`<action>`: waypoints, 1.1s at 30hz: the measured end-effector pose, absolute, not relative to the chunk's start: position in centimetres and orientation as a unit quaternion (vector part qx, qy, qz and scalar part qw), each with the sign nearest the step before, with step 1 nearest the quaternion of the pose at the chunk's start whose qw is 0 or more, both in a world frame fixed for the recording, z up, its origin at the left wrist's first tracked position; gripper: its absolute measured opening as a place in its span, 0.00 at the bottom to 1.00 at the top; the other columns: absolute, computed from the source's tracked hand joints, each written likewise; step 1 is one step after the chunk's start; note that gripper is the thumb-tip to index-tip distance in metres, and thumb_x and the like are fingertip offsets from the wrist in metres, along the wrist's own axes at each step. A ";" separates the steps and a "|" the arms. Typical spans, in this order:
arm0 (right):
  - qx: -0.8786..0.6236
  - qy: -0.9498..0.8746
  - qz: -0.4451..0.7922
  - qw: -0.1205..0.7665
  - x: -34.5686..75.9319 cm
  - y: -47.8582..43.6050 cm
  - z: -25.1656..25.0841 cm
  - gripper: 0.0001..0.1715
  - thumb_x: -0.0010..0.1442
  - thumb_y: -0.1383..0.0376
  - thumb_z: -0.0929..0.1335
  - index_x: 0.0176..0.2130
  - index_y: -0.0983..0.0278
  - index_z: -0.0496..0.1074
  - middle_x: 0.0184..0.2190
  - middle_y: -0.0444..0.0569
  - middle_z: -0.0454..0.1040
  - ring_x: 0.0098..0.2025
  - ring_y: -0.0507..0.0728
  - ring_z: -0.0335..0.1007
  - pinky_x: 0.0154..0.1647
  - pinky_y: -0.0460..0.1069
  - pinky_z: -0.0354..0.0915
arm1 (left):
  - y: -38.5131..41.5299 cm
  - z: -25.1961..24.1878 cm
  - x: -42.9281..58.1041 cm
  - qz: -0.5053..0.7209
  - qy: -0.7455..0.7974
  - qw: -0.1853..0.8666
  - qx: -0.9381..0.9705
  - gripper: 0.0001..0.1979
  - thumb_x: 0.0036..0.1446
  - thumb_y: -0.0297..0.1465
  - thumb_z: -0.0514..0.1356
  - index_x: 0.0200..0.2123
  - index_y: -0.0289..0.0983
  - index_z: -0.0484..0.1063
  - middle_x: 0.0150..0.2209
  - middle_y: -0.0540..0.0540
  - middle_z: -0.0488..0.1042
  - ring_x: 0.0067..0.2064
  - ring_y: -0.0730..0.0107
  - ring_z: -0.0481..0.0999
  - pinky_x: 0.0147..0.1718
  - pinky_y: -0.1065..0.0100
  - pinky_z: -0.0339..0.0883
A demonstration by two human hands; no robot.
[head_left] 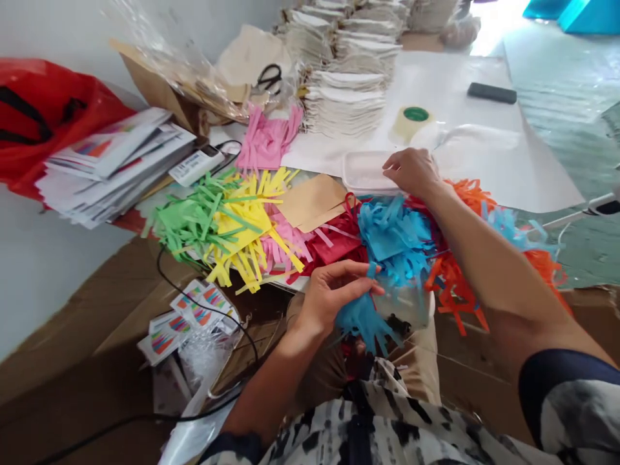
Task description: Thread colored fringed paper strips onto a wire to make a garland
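Head view: blue paper fringe (365,323) gripped in the left hand (334,300)

The blue paper fringe is held over the lap, closed in by the curled fingers (361,276) of the left hand, and its strips are left hanging below them. A clear plastic bag (402,305) is seen just beside the fringe. The right hand (411,171) is rested on a white plastic tub (365,173), its fingers spread wide and lying on the tub's far corner.

Paper fringes are heaped across the table edge in a row: green (194,216), yellow (242,226), pink (281,244), red (334,247), a blue heap (392,232) and orange (458,287). A brown paper envelope (312,203) is laid on the yellow and pink heaps. Farther back, stacks of cloth bags (343,106), scissors (268,79) and a roll of tape (411,123) are seen. Printed cards (111,161) are piled at the left beside a red plastic bag (43,123), and more printed cards (191,316) are lying near a black cable (208,323).
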State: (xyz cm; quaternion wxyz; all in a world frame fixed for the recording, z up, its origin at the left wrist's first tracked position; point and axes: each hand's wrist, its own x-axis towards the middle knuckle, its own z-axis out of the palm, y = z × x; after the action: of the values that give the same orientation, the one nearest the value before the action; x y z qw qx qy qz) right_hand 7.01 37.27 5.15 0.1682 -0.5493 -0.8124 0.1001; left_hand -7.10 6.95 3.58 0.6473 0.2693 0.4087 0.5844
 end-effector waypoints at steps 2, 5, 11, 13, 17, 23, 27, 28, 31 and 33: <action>-0.553 -0.819 0.100 0.119 5.9 39.1 3.8 0.13 0.59 0.67 0.76 0.46 0.63 0.85 0.43 0.57 0.84 0.53 0.69 0.77 0.59 0.65 0.69 | 7.0 3.3 -7.5 0.583 0.415 0.653 0.249 0.15 0.50 0.39 0.80 0.36 0.37 0.84 0.36 0.43 0.87 0.36 0.58 0.88 0.39 0.63 0.81; -0.554 -0.825 0.076 0.080 5.1 40.8 2.4 0.12 0.56 0.69 0.77 0.42 0.66 0.85 0.43 0.59 0.84 0.55 0.70 0.77 0.61 0.64 0.68 | 7.0 2.8 -7.9 0.583 0.420 0.656 0.232 0.16 0.51 0.41 0.79 0.36 0.37 0.84 0.34 0.43 0.87 0.35 0.58 0.88 0.36 0.64 0.81; -0.560 -0.824 0.080 0.020 5.5 42.0 2.4 0.09 0.55 0.70 0.77 0.39 0.69 0.86 0.43 0.61 0.85 0.57 0.70 0.77 0.63 0.62 0.66 | 7.0 2.6 -7.9 0.589 0.403 0.657 0.244 0.14 0.55 0.40 0.78 0.37 0.38 0.83 0.32 0.45 0.86 0.34 0.63 0.87 0.38 0.66 0.80; -0.567 -0.819 0.083 0.012 5.5 41.8 2.8 0.11 0.56 0.70 0.77 0.40 0.70 0.86 0.46 0.63 0.84 0.59 0.72 0.76 0.64 0.63 0.66 | 7.0 2.8 -7.9 0.595 0.403 0.649 0.249 0.13 0.56 0.40 0.77 0.37 0.38 0.83 0.30 0.45 0.86 0.32 0.65 0.86 0.37 0.65 0.80; -0.582 -0.809 0.083 0.022 5.2 40.3 3.8 0.09 0.55 0.71 0.77 0.38 0.71 0.85 0.48 0.65 0.84 0.59 0.72 0.77 0.63 0.64 0.67 | 6.7 3.2 -8.1 0.605 0.419 0.626 0.260 0.15 0.56 0.42 0.77 0.38 0.38 0.84 0.28 0.47 0.84 0.30 0.66 0.84 0.36 0.65 0.80; -0.578 -0.788 0.108 0.182 5.4 35.9 7.8 0.17 0.69 0.63 0.67 0.40 0.75 0.81 0.46 0.63 0.84 0.54 0.64 0.79 0.58 0.60 0.64 | 6.1 3.5 -8.3 0.610 0.437 0.600 0.279 0.16 0.55 0.44 0.76 0.36 0.38 0.83 0.26 0.49 0.81 0.28 0.67 0.81 0.34 0.65 0.78; -0.492 -0.804 0.202 0.264 7.5 28.2 11.6 0.09 0.72 0.64 0.68 0.46 0.66 0.78 0.39 0.52 0.83 0.39 0.54 0.81 0.41 0.51 0.69 | 5.3 3.8 -7.9 0.627 0.450 0.553 0.312 0.13 0.58 0.42 0.75 0.37 0.39 0.83 0.23 0.51 0.79 0.27 0.71 0.78 0.32 0.67 0.75; -0.477 -0.806 0.215 0.275 8.3 25.4 12.2 0.07 0.70 0.63 0.70 0.44 0.63 0.78 0.36 0.50 0.83 0.36 0.53 0.79 0.36 0.49 0.68 | 5.1 3.9 -7.7 0.630 0.456 0.540 0.323 0.12 0.59 0.41 0.75 0.36 0.39 0.83 0.23 0.52 0.78 0.26 0.72 0.77 0.32 0.68 0.74; -0.390 -0.809 0.276 0.343 10.7 16.8 12.1 0.01 0.69 0.63 0.72 0.42 0.57 0.78 0.34 0.45 0.80 0.34 0.53 0.77 0.34 0.50 0.70 | 4.2 4.4 -7.0 0.621 0.470 0.514 0.359 0.11 0.61 0.40 0.73 0.36 0.39 0.82 0.23 0.53 0.77 0.25 0.74 0.75 0.30 0.69 0.71; -0.354 -0.811 0.324 0.334 12.0 12.4 11.0 0.01 0.69 0.61 0.73 0.42 0.55 0.78 0.35 0.43 0.80 0.36 0.54 0.77 0.36 0.52 0.72 | 3.6 4.9 -6.5 0.607 0.472 0.506 0.391 0.11 0.62 0.40 0.72 0.36 0.38 0.82 0.25 0.52 0.77 0.26 0.74 0.76 0.30 0.70 0.70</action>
State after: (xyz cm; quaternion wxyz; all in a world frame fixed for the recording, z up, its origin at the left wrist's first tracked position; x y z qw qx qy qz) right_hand 12.03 12.36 11.03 0.3344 -0.3538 -0.8111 0.3244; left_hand -6.46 3.56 4.88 0.5063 0.3907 0.4723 0.6065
